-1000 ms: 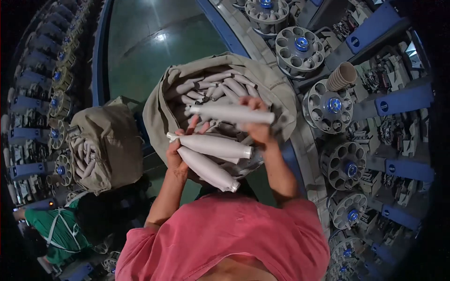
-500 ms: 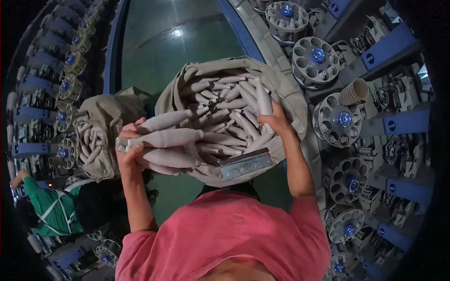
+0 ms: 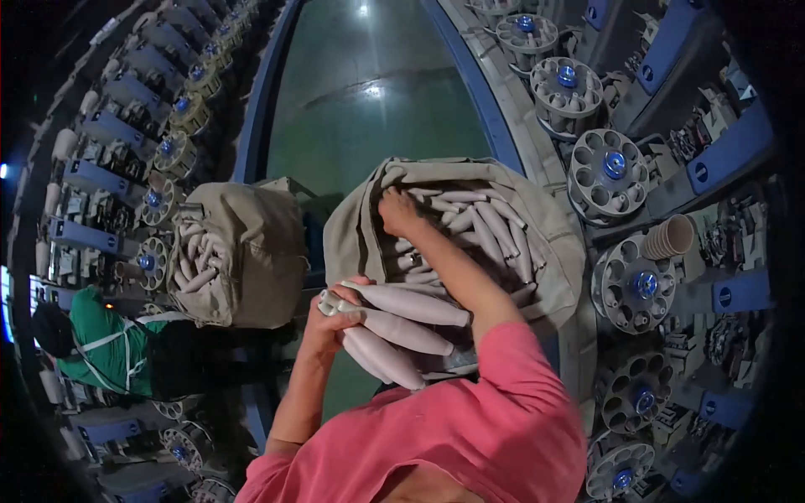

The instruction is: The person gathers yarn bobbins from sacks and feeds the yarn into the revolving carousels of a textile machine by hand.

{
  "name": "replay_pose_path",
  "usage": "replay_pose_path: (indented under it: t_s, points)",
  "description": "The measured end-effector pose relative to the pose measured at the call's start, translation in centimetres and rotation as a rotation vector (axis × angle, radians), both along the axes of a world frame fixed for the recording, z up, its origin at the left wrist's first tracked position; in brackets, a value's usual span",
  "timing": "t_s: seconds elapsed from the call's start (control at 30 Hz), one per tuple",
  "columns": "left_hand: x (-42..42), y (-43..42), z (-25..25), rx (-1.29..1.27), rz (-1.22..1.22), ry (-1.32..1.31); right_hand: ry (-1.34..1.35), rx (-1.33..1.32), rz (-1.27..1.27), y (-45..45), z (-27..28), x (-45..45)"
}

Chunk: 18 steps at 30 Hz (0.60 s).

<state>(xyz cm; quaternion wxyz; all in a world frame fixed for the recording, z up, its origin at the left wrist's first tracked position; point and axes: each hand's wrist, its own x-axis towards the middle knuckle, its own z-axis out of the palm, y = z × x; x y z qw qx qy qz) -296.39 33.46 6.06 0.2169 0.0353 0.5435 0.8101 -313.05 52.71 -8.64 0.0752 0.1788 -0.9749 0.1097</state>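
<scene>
Several pale pinkish yarn bobbins [image 3: 407,329] fan out from my left hand [image 3: 337,317], which is closed round their narrow ends in front of the large canvas bag. My right hand [image 3: 397,211] reaches across into the far left part of that canvas bag [image 3: 352,243]. Its fingers point down inside the rim, and what they touch, if anything, is hidden. More loose bobbins [image 3: 495,230] lie in a heap in the bag, to the right of my right forearm.
A smaller canvas bag [image 3: 260,260] holding bobbins stands at the left. A person in green [image 3: 109,339] is at the lower left. Machine rows with round bobbin magazines [image 3: 644,285] line both sides. Stacked brown cups [image 3: 668,238] sit on a right-hand magazine. Green floor [image 3: 369,126] stretches ahead.
My right hand has moved from the bag's right side to its far left, and no bobbin shows in it now. My left hand's bobbins now point right and toward me. The view has shifted.
</scene>
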Motion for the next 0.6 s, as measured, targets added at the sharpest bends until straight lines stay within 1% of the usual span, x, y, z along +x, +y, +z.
replay_pose_path:
  t_s: [0.03,0.07,0.13,0.17,0.23,0.27,0.3,0.37,0.4,0.43,0.47,0.53,0.57,0.6]
  points:
    - [0.2,0.2,-0.4,-0.048,0.013,-0.008,0.058,-0.038,-0.024,-0.8,-3.4,-1.3]
    - [0.2,-0.2,-0.1,-0.055,0.012,0.001,0.066,-0.046,-0.026,-0.7,-2.4,-1.1]
    - [1.1,-1.0,0.3,-0.028,0.084,-0.039,-0.191,-0.2,-0.028,1.1,1.4,1.8]
    - [1.1,-2.6,-0.9,-0.02,0.092,-0.011,-0.26,-0.177,-0.039,3.1,2.7,3.9]
    - [1.0,-3.3,-0.4,0.117,0.146,0.021,-0.527,-0.454,-0.24,9.7,6.5,9.1]
    - [0.8,-3.4,-0.4,0.178,0.169,0.024,-0.249,-0.845,-0.288,13.3,3.8,11.9]
    - [0.5,-3.1,0.1,0.147,0.14,0.02,-0.623,-1.621,-0.193,16.2,8.5,15.1]
    - [-1.0,-2.4,1.1,0.046,0.027,0.014,-0.179,-2.069,-0.015,18.7,14.0,21.0]
    - [-1.6,-1.0,2.2,0.029,-0.044,0.027,-0.081,-2.106,0.1,18.6,16.9,23.3]
    - [-1.9,1.0,3.6,0.012,-0.132,0.042,-0.143,-1.962,0.055,19.0,18.4,25.3]
    - [-2.3,2.8,4.4,-0.019,-0.237,0.115,-0.19,-1.822,-0.007,19.2,19.3,27.7]
    - [-2.5,6.5,5.5,-0.075,-0.425,0.131,-0.367,-1.398,-0.441,16.6,21.0,30.7]
    - [-2.7,8.6,5.9,-0.072,-0.517,0.27,-0.375,-1.113,-0.554,13.8,22.7,31.7]
    - [-2.3,10.3,6.6,-0.077,-0.628,0.137,-0.25,-0.762,-0.611,11.3,22.3,32.8]
